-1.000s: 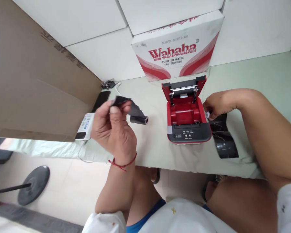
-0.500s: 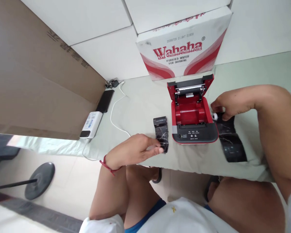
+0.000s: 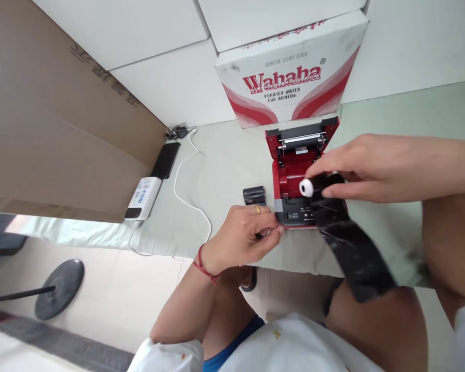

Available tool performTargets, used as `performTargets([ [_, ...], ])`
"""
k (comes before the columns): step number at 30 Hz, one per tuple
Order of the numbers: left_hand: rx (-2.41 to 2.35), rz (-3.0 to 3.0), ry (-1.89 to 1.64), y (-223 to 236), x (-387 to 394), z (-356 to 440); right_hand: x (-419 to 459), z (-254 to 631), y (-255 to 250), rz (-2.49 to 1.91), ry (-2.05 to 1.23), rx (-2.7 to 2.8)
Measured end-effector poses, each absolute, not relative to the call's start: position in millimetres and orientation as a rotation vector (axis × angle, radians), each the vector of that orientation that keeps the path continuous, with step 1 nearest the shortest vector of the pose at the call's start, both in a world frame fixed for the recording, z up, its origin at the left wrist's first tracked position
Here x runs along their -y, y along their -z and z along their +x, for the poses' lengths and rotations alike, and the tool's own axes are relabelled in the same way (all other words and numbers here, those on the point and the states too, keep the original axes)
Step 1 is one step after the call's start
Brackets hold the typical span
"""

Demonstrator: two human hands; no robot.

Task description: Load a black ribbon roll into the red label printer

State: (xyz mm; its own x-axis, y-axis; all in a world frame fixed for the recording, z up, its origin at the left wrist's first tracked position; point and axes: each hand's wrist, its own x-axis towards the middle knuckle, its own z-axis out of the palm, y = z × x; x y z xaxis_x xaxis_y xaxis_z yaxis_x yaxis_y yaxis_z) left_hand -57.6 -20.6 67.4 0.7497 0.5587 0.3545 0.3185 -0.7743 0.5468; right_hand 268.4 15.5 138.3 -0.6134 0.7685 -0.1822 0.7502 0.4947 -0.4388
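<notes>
My right hand [image 3: 356, 168] is closed on a roll of black ribbon [image 3: 327, 186] with a white core. It holds the roll above the right part of a red and black label printer [image 3: 290, 181], and a loose length of ribbon hangs down towards my lap. The printer's lid is up, its red roll bay partly covered by the roll. At the printer's front left corner, the thumb and fingers of my left hand [image 3: 248, 232] pinch the edge. A second black ribbon roll [image 3: 254, 195] lies left of the printer; my left hand hides most of its unrolled strip.
Behind the printer stands a Wahaha water carton [image 3: 282, 88] against white boxes. A big brown cardboard box [image 3: 73, 119] fills the left side. Beside it lie a white device [image 3: 143, 198], a black flat object [image 3: 166, 160] and a white cable [image 3: 182, 191]. The table's near edge borders my knees.
My right hand has lifted the ribbon roll off the cloth and carried it left over the printer. My left hand has moved right from the other ribbon strip to the printer's front corner.
</notes>
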Motion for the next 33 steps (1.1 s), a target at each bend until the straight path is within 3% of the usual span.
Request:
performTargets([
  [6, -0.493, 2.555, -1.096, -69, 24, -53, -30, 229, -108, -1.641, -0.646, 2.641],
  [13, -0.454, 2.931, -0.995, -37, 35, -27, -31, 217, -104, -1.77, -0.62, 2.651],
  [25, -0.505, 2.759, -1.221, -33, 39, -27, -37, 228, -92, -1.645, -0.8, 2.45],
  [33, -0.468, 2.872, -1.169, -22, 47, -12, -37, 221, -89, -1.761, -0.639, 2.54],
])
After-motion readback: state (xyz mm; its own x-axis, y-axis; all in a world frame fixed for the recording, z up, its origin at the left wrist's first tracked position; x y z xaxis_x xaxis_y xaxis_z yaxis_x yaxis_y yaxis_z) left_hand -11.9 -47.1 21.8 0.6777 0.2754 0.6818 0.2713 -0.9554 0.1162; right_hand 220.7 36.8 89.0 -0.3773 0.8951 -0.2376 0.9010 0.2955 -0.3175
